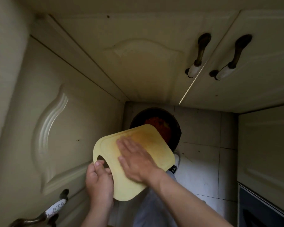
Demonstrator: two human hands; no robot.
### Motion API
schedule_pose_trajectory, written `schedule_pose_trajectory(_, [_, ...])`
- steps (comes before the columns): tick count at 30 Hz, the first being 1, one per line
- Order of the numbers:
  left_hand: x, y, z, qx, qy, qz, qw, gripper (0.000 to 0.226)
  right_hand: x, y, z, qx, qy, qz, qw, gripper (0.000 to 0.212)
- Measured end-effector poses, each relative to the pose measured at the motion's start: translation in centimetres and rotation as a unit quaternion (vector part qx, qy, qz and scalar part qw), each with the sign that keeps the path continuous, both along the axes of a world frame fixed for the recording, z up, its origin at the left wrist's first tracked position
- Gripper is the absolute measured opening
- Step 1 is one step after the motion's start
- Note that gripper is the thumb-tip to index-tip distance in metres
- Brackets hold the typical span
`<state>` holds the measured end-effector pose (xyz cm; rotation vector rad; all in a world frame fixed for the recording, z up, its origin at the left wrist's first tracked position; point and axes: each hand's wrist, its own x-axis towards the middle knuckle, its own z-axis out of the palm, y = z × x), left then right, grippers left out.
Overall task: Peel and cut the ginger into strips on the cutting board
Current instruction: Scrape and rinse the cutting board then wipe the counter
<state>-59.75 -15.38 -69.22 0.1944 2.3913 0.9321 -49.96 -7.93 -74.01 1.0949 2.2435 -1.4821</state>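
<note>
I look down at the floor between cream cabinets. A yellow plastic cutting board (154, 145) is held tilted above a dark round bin (175, 126) with orange scraps in it. My left hand (99, 181) grips the board at its handle hole, thumb through the opening. My right hand (134, 159) lies flat on the board's top, fingers straight and pointing up-left. An orange stain marks the board's far half. No ginger or knife is in view.
Cabinet doors (138, 63) with dark and white handles (197, 58) surround the spot on the left and ahead. The floor is pale tile (202, 161). A white shoe (176, 159) shows under the board. A dark appliance front (261, 210) sits at the lower right.
</note>
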Motion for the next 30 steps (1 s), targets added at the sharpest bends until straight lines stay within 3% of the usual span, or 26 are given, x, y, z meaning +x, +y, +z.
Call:
schedule_pose_trajectory(3, [-0.7,-0.2,-0.1,-0.009,0.014,-0.011,1.000,0.028,2.8,2.9,-3.4,-0.081,-0.144,-0.080,0.983,0.068])
schedule_pose_trajectory(6, [-1.0,-0.1,0.0,-0.015,0.024,-0.007,1.000,0.027,5.5,3.6,-5.0,-0.072,-0.232,-0.106,0.964,0.070])
schedule_pose_trajectory(9, [-0.7,0.0,-0.1,-0.019,0.023,0.002,1.000,0.027,5.3,1.3,-2.9,-0.070,-0.163,-0.118,0.977,0.068])
schedule_pose_trajectory(13, [-0.1,0.6,0.3,-0.004,0.021,0.001,1.000,0.027,2.9,-4.5,3.2,-0.022,0.072,-0.048,0.996,0.066])
schedule_pose_trajectory(15, [-0.1,1.0,0.6,0.002,0.020,0.010,1.000,0.026,2.7,-4.9,3.3,0.002,0.084,0.018,0.996,0.068])
schedule_pose_trajectory(17, [-0.3,1.3,0.9,0.019,0.015,0.029,0.999,0.027,4.0,-3.4,0.2,-0.005,-0.028,-0.011,1.000,0.066])
schedule_pose_trajectory(19, [-0.5,1.4,1.3,0.032,0.016,0.040,0.999,0.025,6.8,-0.5,-3.0,-0.092,-0.200,-0.111,0.969,0.065])
schedule_pose_trajectory(21, [-0.6,1.5,1.5,0.040,0.020,0.044,0.998,0.025,9.3,1.4,-4.1,-0.113,-0.264,-0.163,0.944,0.068])
schedule_pose_trajectory(23, [-0.7,1.8,1.5,0.041,0.014,0.050,0.998,0.026,9.4,1.1,-2.4,-0.066,-0.213,-0.155,0.962,0.068])
schedule_pose_trajectory(27, [0.3,2.2,1.8,0.036,-0.011,0.064,0.997,0.023,6.2,-3.3,4.4,-0.002,0.035,-0.060,0.998,0.066])
schedule_pose_trajectory(29, [0.6,2.4,2.3,0.036,-0.008,0.054,0.998,0.024,5.8,-3.9,2.8,0.001,0.024,-0.041,0.999,0.064])
schedule_pose_trajectory(30, [0.6,2.5,2.7,0.041,-0.004,0.050,0.998,0.025,6.4,-3.2,0.8,-0.060,-0.054,-0.120,0.989,0.064])
